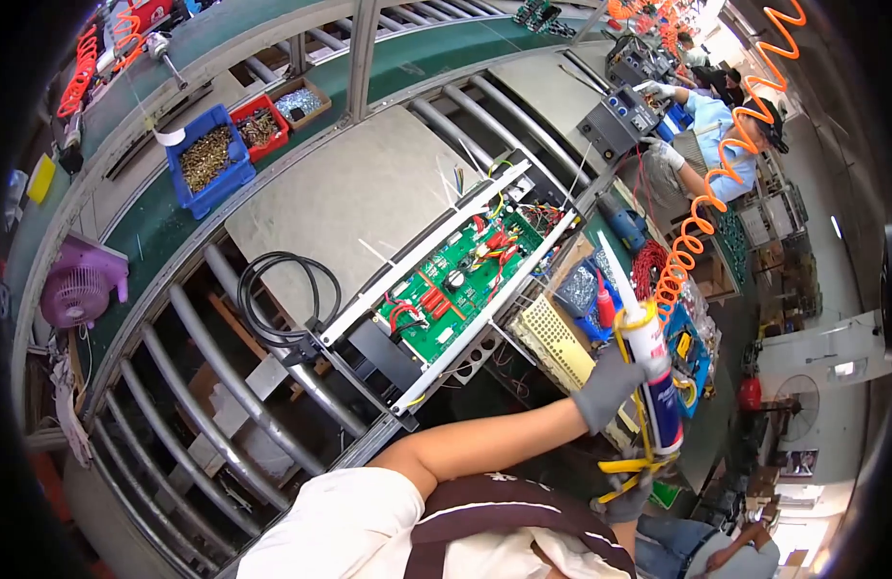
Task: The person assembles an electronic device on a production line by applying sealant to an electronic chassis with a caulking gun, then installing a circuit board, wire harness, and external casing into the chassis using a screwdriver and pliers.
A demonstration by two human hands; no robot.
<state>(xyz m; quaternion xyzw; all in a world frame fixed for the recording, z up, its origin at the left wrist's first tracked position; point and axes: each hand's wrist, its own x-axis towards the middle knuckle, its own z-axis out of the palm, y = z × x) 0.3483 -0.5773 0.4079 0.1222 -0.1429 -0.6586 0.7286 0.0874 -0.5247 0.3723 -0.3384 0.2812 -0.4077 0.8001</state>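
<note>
We see 2 grey-gloved hands on a glue gun: the left hand is wrapped around the side of its white-and-blue tube, and the right hand, partly hidden, grips the yellow handle. The tube is tilted, its white nozzle pointing up and slightly left, to the right of an open metal case holding a green circuit board. We also see a black cable looped beside that case, and a blue bin of brass-coloured parts farther left.
</note>
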